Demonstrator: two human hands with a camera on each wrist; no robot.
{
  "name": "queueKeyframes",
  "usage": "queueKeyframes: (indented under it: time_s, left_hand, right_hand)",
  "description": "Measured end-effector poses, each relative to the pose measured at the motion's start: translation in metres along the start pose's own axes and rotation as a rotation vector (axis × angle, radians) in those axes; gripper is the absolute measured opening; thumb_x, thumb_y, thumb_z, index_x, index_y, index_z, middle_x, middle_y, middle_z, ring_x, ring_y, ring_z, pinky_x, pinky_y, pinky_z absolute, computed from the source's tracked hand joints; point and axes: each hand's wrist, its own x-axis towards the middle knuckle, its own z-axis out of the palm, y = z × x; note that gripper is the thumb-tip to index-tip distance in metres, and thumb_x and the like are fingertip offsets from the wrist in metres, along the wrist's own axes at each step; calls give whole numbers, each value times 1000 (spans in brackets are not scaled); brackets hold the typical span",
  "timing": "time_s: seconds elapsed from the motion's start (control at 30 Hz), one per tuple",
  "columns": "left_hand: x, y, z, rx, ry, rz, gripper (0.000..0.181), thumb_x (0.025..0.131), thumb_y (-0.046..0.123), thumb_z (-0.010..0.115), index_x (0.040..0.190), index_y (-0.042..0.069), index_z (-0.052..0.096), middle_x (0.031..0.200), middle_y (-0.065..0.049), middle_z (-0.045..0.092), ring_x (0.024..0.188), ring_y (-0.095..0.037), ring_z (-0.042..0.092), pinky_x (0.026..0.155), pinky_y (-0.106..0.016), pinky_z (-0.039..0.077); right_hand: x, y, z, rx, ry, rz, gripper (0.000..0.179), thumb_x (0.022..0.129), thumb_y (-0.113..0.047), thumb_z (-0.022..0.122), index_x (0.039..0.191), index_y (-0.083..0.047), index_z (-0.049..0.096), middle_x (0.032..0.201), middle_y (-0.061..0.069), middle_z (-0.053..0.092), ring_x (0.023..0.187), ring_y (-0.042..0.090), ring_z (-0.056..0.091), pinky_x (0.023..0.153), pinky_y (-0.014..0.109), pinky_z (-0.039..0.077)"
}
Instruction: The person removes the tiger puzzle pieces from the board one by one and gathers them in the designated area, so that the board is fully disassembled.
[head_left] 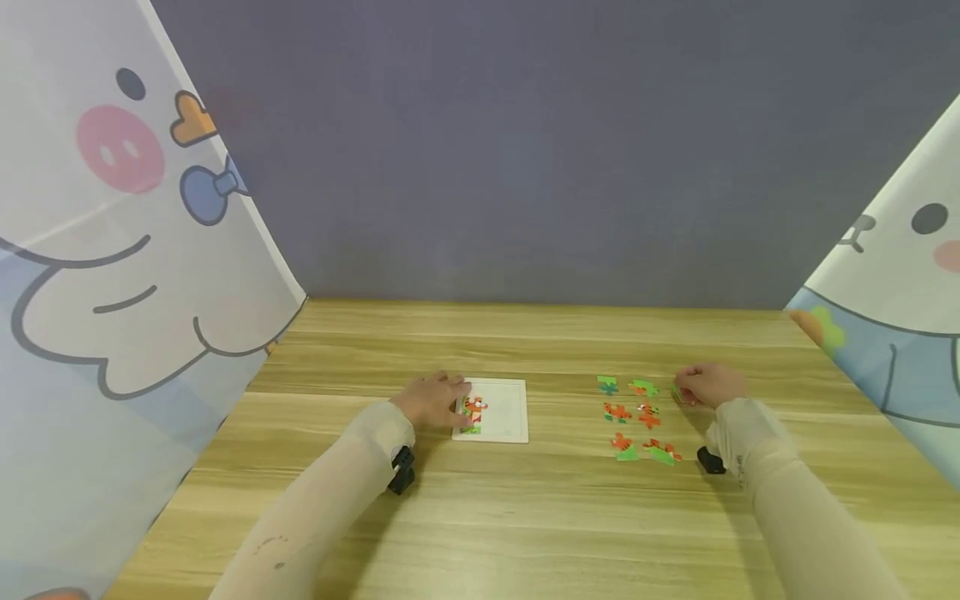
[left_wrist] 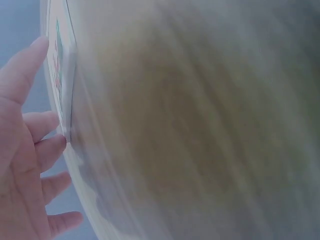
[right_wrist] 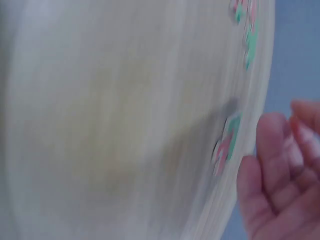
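Note:
A white square puzzle tray (head_left: 506,410) lies on the table, with joined tiger puzzle pieces (head_left: 474,407) along its left side. My left hand (head_left: 431,402) rests at the tray's left edge. Its fingers are spread and slightly bent, partly covering the pieces. To the right, my right hand (head_left: 711,385) hovers low with loosely bent fingers over a green and orange puzzle piece (head_left: 678,395). The right wrist view shows that puzzle piece (right_wrist: 228,144) flat on the table, apart from the fingers. Both wrist views are blurred.
Several loose puzzle pieces (head_left: 618,412) lie in two columns between the tray and my right hand. The wooden table (head_left: 555,517) ends at a grey back wall (head_left: 525,167). Cartoon-printed panels (head_left: 187,292) flank both sides.

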Motion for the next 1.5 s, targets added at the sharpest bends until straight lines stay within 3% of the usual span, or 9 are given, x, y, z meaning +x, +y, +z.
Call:
queueKeyframes:
  time_s: [0.13, 0.27, 0.4, 0.53, 0.67, 0.83, 1.17, 1.37, 1.5]
  left_hand:
    - [1, -2, 1, -3, -4, -11, 79, 94, 50, 63, 157, 13, 33, 164, -7, 24, 151, -35, 16, 118, -61, 16]
    - [3, -4, 3, 7, -16, -12, 81, 94, 51, 63, 158, 14, 30, 165, -6, 21, 152, -33, 13, 118, -61, 14]
    - [4, -5, 6, 15, -30, -10, 82, 94, 52, 62, 158, 14, 29, 165, -5, 19, 152, -33, 12, 119, -61, 13]
    - [4, -5, 7, 41, -38, -13, 82, 95, 54, 61, 159, 14, 28, 165, -5, 20, 152, -32, 13, 118, -61, 14]
    - [4, -4, 7, 60, -44, -14, 83, 95, 54, 60, 159, 14, 27, 165, -6, 20, 152, -33, 14, 118, -61, 15]
    - [6, -1, 9, 90, -37, -8, 83, 95, 56, 59, 158, 13, 28, 164, -7, 22, 152, -32, 16, 118, -60, 17]
    - [7, 10, 15, 174, -9, -15, 83, 94, 59, 56, 158, 13, 30, 164, -6, 25, 151, -28, 20, 118, -55, 22]
    - [9, 23, 17, 223, -5, -15, 84, 93, 64, 54, 158, 15, 31, 164, -3, 24, 151, -24, 20, 119, -52, 22]
    - [9, 28, 18, 251, -1, -26, 84, 93, 66, 52, 158, 17, 32, 164, -1, 25, 151, -24, 20, 120, -52, 21]
  right_hand:
    - [7, -17, 13, 121, -50, -38, 48, 101, -23, 56, 131, 14, 53, 86, 7, 69, 65, 11, 55, 64, 32, 49]
    - [14, -29, 27, 219, -57, -91, 44, 99, -18, 60, 127, 15, 56, 99, 17, 71, 78, 16, 67, 78, 39, 57]
    - [18, -39, 38, 232, -89, -135, 40, 98, -13, 60, 125, 16, 57, 94, 16, 70, 81, 22, 68, 80, 43, 57]
    - [19, -49, 46, 183, -123, -172, 39, 97, -15, 60, 126, 12, 60, 93, 8, 67, 77, 17, 62, 71, 36, 53]
    - [18, -62, 54, 154, -154, -225, 37, 96, -14, 62, 125, 9, 62, 94, 11, 67, 74, 18, 60, 62, 33, 48]
    - [20, -78, 67, 137, -184, -266, 33, 95, -12, 63, 122, 8, 63, 98, 12, 68, 76, 15, 59, 65, 31, 50]
    - [21, -117, 99, -37, -171, -531, 23, 91, -5, 69, 111, 6, 69, 81, 3, 65, 67, 10, 53, 69, 33, 51]
    - [15, -141, 113, -150, -201, -517, 23, 93, -11, 68, 114, -1, 71, 75, -3, 53, 61, 9, 39, 64, 28, 40]
    - [13, -153, 120, -230, -207, -546, 22, 92, -10, 70, 113, -2, 72, 75, -3, 54, 63, 9, 42, 64, 26, 41]
